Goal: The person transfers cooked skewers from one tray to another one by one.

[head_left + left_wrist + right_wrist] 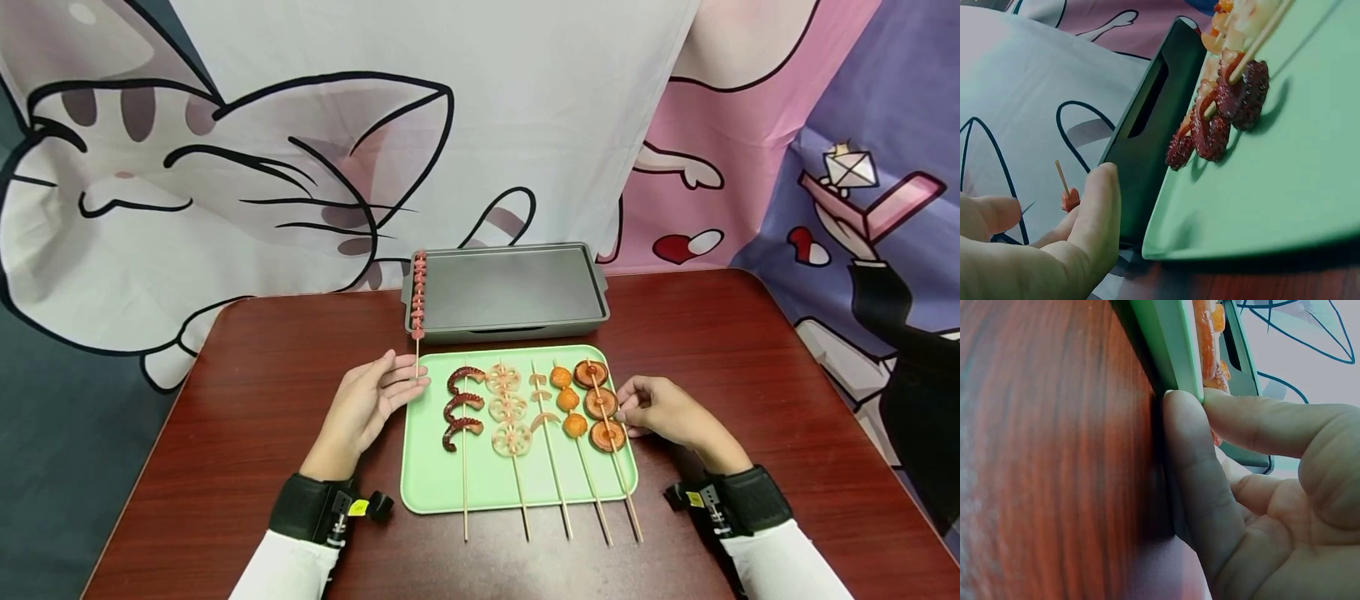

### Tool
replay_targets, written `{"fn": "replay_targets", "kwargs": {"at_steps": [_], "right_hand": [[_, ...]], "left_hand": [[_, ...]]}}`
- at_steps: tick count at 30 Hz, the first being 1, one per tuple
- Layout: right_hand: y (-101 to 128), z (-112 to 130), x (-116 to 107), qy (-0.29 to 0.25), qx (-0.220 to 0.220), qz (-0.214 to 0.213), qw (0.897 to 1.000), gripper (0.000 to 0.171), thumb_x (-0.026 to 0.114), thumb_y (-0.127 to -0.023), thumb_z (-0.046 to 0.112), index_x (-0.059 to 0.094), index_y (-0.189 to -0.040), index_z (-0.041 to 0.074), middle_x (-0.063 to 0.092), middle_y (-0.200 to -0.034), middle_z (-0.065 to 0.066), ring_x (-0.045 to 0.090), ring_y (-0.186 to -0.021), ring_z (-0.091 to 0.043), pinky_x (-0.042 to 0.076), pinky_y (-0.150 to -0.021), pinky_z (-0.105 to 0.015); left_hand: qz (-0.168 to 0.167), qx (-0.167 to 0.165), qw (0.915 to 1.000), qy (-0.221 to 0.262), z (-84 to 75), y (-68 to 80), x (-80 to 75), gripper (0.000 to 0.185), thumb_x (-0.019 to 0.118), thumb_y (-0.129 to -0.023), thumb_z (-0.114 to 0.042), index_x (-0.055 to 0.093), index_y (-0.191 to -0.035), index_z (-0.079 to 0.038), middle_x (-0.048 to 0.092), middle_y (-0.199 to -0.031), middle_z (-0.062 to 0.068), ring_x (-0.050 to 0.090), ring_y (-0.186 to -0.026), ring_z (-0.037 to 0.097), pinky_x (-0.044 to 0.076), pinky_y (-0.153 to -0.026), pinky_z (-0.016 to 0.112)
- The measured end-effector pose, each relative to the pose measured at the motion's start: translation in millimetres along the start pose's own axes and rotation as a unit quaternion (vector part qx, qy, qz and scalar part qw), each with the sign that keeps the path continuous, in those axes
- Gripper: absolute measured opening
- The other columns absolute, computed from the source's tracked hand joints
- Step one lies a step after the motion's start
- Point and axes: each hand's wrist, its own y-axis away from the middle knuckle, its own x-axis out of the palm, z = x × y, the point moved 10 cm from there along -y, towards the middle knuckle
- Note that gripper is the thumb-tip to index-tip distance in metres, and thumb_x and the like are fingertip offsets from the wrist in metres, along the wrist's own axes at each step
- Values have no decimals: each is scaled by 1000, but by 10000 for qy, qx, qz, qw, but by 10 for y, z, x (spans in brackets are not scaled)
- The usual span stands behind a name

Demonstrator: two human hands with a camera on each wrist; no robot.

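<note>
Green tray (435,487): lies on the dark red worktop (247,417) right before me, with five skewers across it.
My left hand (365,406): rests at the tray's left edge, fingers straight and relaxed, the grip apart and holding nothing; its fingertips lie by the stick end of the sausage skewer (418,293).
Sausage skewer: lies along the left rim of the grey baking pan (510,287), its stick reaching toward the tray.
My right hand (663,410): at the tray's right edge, thumb and fingers touching the rim beside the mushroom skewer (603,406); I cannot tell if the grip is clamped.
Other skewers: octopus (461,407), lotus root (508,407), orange balls (567,400).
</note>
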Motion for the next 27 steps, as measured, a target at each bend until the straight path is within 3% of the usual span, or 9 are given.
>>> {"fn": "replay_targets", "kwargs": {"at_steps": [5, 11, 20, 27], "right_hand": [[2, -2, 2, 3, -3, 4, 10000, 16, 59, -93, -9, 55, -108, -14, 65, -90, -16, 67, -79, -12, 64, -67, -27], [-1, -2, -4, -16, -5, -9, 10000, 16, 61, -93, -8, 55, -107, -14, 65, -89, -16, 67, -77, -12, 65, -67, -28], [-6, 12, -19, 13, -15, -19, 10000, 16, 61, -92, -8, 55, -106, -14, 65, -89, -16, 66, -76, -12, 64, -66, -27], [-6, 2, -16, 17, -18, -19, 10000, 17, 62, -92, -7, 56, -107, -14, 65, -89, -16, 66, -76, -12, 64, -66, -27]], "left_hand": [[-212, 17, 9997, 147, 5, -47, -7, 48, 48, -110, -11, 40, -146, 20, 75, -101, 8, 76, -102, 18, 61, -94, 28], [-483, 91, 9988, -86, 27, -86, -46, 33, 58, -105, -5, 60, -131, 15, 76, -89, 4, 76, -87, 12, 63, -82, 21], [-310, 12, 9980, -557, 19, -139, 3, 41, 60, -103, -3, 53, -136, 19, 74, -84, 2, 70, -71, 6, 62, -70, 17], [-296, 15, 9982, -513, 7, -145, 26, 22, 62, -101, 0, 69, -121, 8, 75, -81, 0, 70, -67, 5, 60, -64, 15]]}}
